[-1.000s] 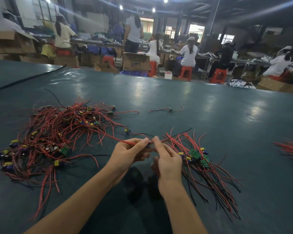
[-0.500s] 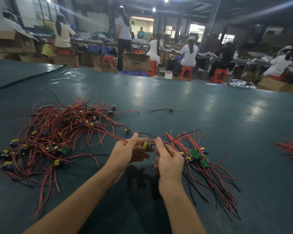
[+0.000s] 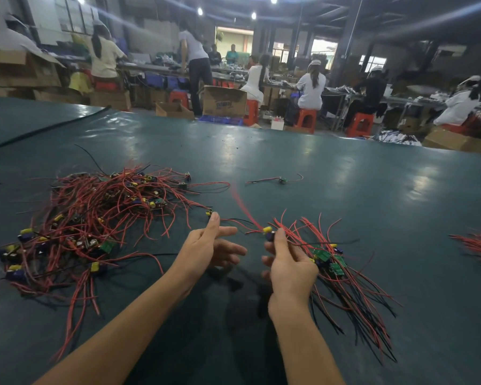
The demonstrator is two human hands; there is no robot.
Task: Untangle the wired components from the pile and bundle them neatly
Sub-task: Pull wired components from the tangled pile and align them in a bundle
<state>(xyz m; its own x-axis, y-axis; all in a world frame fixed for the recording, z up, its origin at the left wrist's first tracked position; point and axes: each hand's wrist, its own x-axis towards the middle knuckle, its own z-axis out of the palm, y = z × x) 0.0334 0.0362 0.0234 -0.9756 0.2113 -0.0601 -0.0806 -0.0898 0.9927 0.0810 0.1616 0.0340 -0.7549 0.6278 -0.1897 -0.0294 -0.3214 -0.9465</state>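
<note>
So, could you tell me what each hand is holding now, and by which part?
The right hand pinches one wired component by its body; the left hand holds nothing.

The open brown cardboard box point(image 3: 224, 102) in the background carries a blue printed mark, too blurred to read. No other lettering is legible.

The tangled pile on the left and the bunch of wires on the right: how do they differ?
The tangled pile is larger, its wires looping every way; the bunch is smaller, its wires fanned roughly one way. The pile lies left of the left hand; the bunch lies by the right hand, which pinches a yellow-capped component. Both hold red and black wires with green boards.
</note>
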